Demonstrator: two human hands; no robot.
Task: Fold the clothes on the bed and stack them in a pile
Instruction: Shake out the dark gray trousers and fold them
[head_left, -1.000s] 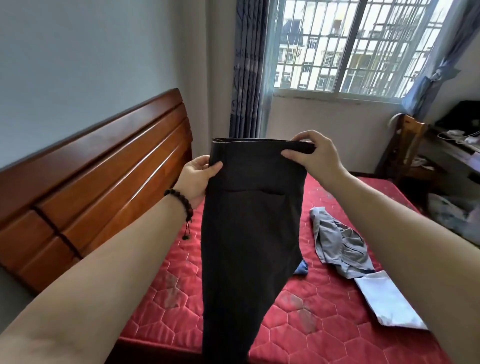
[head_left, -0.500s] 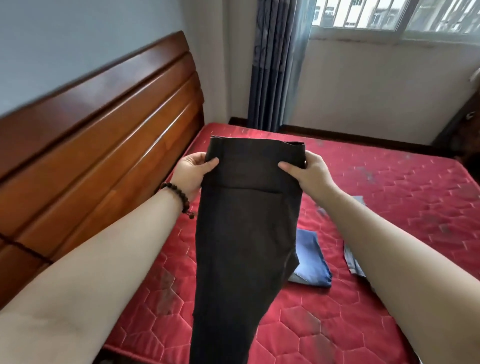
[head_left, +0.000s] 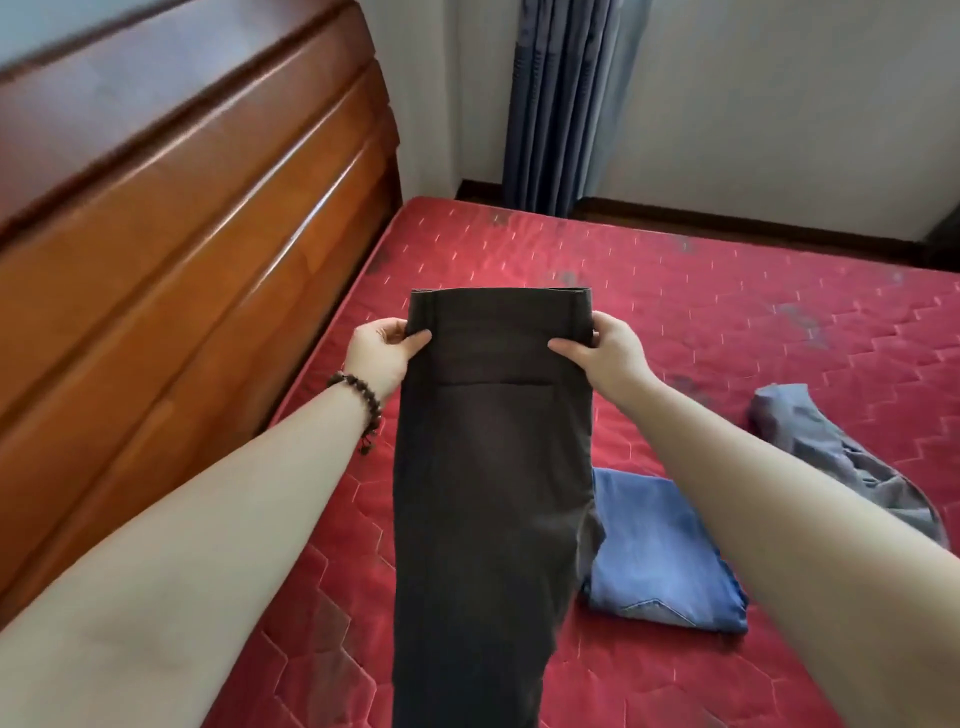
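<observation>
A pair of dark trousers (head_left: 488, 467), folded lengthwise, hangs in front of me over the red mattress (head_left: 701, 322). My left hand (head_left: 382, 353) pinches the waistband's left edge, and my right hand (head_left: 605, 351) pinches its right edge. The legs drop down past the bottom of the view. A folded blue garment (head_left: 660, 561) lies on the mattress just right of the trousers, partly hidden behind them. Further right lies a crumpled grey garment (head_left: 841, 457), partly behind my right forearm.
A wooden headboard (head_left: 182, 249) runs along the bed's left side. Dark blue curtains (head_left: 561, 104) hang against the white wall past the far edge of the bed. Bare mattress stretches beyond the trousers toward the wall.
My hands have lowered the trousers toward the mattress, and my view has tilted down. The window, chair and white cloth have left the view; the blue garment shows more fully.
</observation>
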